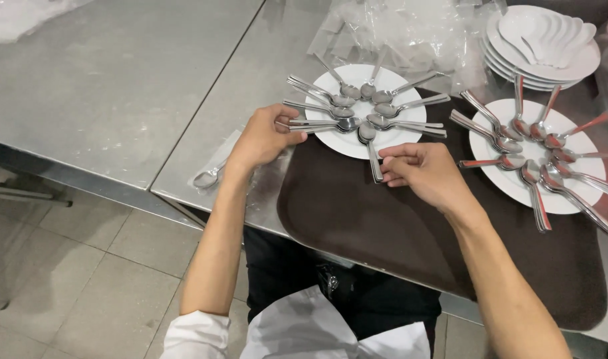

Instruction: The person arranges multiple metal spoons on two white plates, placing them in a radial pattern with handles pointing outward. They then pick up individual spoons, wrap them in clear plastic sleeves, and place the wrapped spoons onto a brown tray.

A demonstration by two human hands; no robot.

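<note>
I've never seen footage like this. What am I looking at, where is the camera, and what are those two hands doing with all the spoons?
No machine here: a person wears one camera on the head, looking down at their own bare hands. The left hand rests its fingers on spoon handles at the edge of a white plate, where metal spoons lie fanned, bowls toward the middle. The right hand pinches the handle of the nearest spoon. That plate and a second plate of spoons rest on a brown tray on a steel table. Behind are stacked white dishes and clear plastic wrappers; one wrapped spoon lies on the table beside the left wrist.
</note>
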